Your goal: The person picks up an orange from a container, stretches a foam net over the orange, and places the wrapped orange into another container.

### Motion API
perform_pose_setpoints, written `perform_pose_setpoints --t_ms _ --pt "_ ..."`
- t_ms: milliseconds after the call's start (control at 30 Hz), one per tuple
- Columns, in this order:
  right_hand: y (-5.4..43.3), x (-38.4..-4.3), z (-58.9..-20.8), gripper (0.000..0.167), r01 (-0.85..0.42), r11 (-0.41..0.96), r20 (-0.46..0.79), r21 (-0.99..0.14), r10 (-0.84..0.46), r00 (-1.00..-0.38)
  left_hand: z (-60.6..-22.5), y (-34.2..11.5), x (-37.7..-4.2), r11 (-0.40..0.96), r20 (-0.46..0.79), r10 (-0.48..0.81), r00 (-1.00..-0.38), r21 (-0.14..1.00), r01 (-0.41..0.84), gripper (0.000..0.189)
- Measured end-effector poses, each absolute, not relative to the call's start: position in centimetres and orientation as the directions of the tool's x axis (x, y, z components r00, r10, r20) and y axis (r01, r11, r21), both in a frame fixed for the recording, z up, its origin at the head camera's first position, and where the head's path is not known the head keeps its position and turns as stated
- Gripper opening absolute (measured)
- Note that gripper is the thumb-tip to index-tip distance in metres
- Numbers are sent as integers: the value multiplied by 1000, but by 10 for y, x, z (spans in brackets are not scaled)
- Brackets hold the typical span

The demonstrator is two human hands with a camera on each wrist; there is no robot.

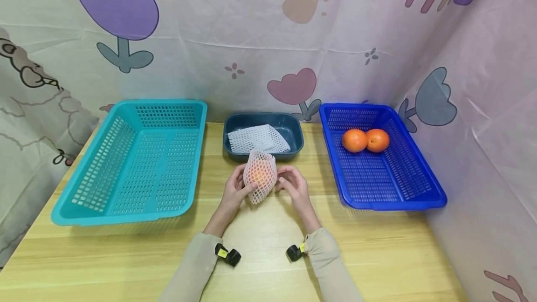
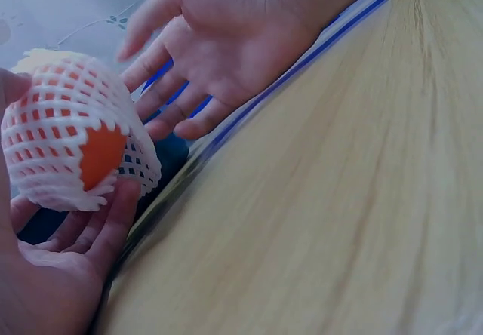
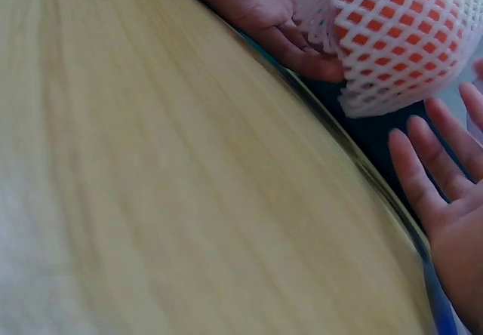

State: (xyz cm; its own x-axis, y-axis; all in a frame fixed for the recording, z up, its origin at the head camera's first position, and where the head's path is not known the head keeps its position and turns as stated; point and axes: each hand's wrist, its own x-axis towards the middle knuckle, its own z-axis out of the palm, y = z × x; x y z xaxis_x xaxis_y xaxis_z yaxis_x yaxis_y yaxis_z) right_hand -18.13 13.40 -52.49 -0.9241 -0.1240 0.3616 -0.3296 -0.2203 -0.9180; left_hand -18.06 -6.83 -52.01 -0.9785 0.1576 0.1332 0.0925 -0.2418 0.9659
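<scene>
An orange-coloured round fruit [image 1: 260, 175] sits inside a white foam net sleeve [image 1: 261, 155], held up in front of the dark teal bin. My left hand [image 1: 234, 190] grips it from the left, thumb on the near side and fingers beneath. In the left wrist view bare orange skin [image 2: 103, 156] shows through an opening of the sleeve. My right hand [image 1: 295, 186] is close by on the right side, fingers spread and loosely bent; in the right wrist view its fingers [image 3: 423, 165] are apart from the net.
The dark teal bin [image 1: 297, 136] at the back holds flattened white foam nets [image 1: 256, 139]. On the right, a blue basket [image 1: 379, 204] holds two orange fruits [image 1: 354, 140]. A turquoise basket [image 1: 126, 218] stands on the left of the wooden table [image 1: 260, 264]. Printed cloth [image 1: 201, 36] hangs behind.
</scene>
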Motion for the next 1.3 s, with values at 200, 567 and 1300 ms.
perform_pose_setpoints --t_ms 200,567,1300 --pt "133 -180 -525 55 -285 -214 337 -934 -264 -904 -522 -69 -180 -245 143 206 -968 965 91 61" --pt "131 -179 -520 60 -184 -214 240 -959 -280 -929 -520 -69 -180 -298 147 183 -972 950 88 57" --pt "132 -176 -519 93 -73 -231 148 -970 -326 -934 -523 -69 -180 -193 268 217 -939 954 228 67"
